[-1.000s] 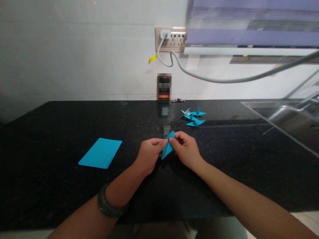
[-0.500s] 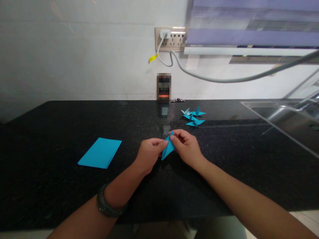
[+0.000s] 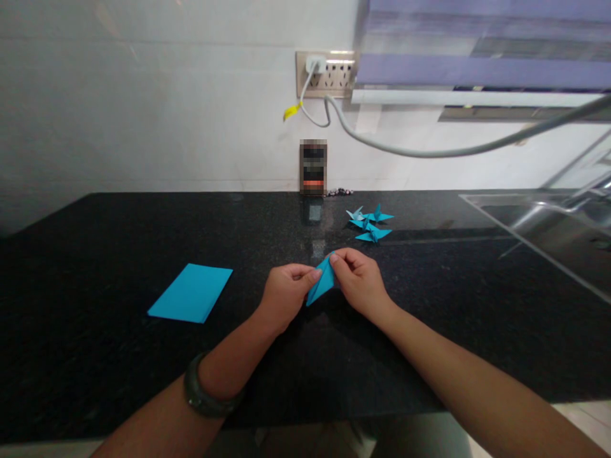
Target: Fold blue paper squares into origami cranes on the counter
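Note:
Between my two hands is a piece of folded blue origami paper (image 3: pixel 323 284), narrow and diamond-shaped, held just above the dark countertop (image 3: pixel 305 362). My left hand (image 3: pixel 286 292) pinches its left edge, thumb on top. At its upper right corner, the thumb and fingers of my right hand (image 3: pixel 359 280) are closed on the paper. Fingertips behind the paper are hidden. Beyond my right hand sit several folded paper cranes (image 3: pixel 374 235), mostly blue and one paler. A stack of flat blue paper sheets (image 3: pixel 191 294) lies to the left of my left hand.
A small upright device (image 3: pixel 314 166), its face blurred, leans against the wall with a beaded strap (image 3: pixel 340 191) beside it. Above are a wall socket (image 3: pixel 325 74) and a hanging grey cable (image 3: pixel 420 153). A metal sink (image 3: pixel 563 235) is set into the counter at right.
The folded paper has turned slightly, its lower tip shifting left. My right thumb has slid a little to the right, toward the paper's upper corner. My left hand stays almost still.

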Available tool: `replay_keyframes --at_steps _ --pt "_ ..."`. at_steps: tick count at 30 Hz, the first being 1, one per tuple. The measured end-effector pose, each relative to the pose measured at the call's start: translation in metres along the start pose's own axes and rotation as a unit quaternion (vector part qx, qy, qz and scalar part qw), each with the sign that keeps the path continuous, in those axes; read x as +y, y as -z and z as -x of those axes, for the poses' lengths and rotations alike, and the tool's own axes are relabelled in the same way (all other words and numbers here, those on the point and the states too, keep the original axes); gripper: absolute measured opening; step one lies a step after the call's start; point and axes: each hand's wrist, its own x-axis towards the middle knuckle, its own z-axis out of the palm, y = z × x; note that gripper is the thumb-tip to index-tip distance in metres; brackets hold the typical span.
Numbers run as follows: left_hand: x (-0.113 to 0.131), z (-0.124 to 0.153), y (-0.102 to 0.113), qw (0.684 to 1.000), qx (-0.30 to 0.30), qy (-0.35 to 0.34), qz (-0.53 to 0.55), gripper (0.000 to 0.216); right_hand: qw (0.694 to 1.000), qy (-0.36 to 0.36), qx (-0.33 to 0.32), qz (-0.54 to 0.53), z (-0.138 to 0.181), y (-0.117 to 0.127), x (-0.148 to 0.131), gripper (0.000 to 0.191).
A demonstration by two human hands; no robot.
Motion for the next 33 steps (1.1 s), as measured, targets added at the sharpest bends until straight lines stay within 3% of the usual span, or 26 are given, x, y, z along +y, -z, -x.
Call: replay_keyframes --at_steps 33 --pt "-0.0013 0.0008 0.0001 0.999 -0.02 -0.036 -0.013 0.018 0.99 -0.074 -0.054 -0.103 0.0015 -0.0038 -0.0061 0.019"
